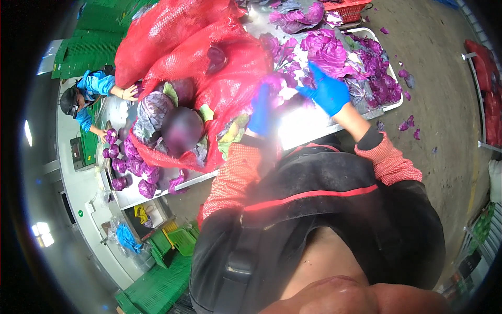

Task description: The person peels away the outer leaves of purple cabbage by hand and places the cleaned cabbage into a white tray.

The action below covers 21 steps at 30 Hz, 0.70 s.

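Observation:
My left hand [260, 112], in a blue glove, is beside a red mesh sack [239, 74]; a blurred patch hides part of it, so its grip cannot be told. My right hand [327, 91], also blue-gloved, is spread with thumb and fingers apart and holds nothing. Just beyond it lie loose purple cabbage leaves [323, 49], heaped on the metal table [302, 127] and in a white tray [397, 103]. Red cabbages [153, 108] with outer leaves show in the sack's open mouth, left of my left hand.
Across the table at left, a co-worker [94, 84] in blue handles trimmed red cabbages [148, 172]. A red plastic basket [347, 13] stands beyond the leaves. Green plastic crates [157, 288] are at lower left and upper left. Leaf scraps [404, 125] lie on the floor at right.

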### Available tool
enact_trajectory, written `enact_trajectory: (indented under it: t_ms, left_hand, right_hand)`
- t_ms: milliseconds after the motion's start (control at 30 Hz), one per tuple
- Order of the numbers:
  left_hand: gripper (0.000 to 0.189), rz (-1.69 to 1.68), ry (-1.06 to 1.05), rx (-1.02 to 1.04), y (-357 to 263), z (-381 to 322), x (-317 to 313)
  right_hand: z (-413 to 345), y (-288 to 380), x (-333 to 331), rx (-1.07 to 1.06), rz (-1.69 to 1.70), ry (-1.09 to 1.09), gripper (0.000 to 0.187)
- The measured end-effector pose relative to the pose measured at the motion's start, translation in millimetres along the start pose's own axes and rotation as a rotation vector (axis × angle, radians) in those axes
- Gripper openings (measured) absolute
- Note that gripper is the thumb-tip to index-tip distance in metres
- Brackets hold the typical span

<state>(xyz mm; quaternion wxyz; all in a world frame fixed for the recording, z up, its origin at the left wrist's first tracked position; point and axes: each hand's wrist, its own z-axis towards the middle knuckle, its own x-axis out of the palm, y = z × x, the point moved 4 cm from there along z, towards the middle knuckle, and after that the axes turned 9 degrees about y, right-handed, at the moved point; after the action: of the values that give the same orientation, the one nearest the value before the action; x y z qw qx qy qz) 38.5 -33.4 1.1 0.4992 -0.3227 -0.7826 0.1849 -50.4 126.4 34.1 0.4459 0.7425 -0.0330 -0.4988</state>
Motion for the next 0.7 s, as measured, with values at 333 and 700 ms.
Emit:
enact_trajectory:
  t_ms: [333,700]
  left_hand:
    - [0.072,1.918,-0.15,0.684,-49,-3,1]
    - [0.082,1.143,-0.161,0.272,-41,26,-6]
  right_hand:
    - [34,-54,84,-0.133,-0.014,0.153,0.04]
    - [11,-4,28,-0.011,0.172,0.121,0.027]
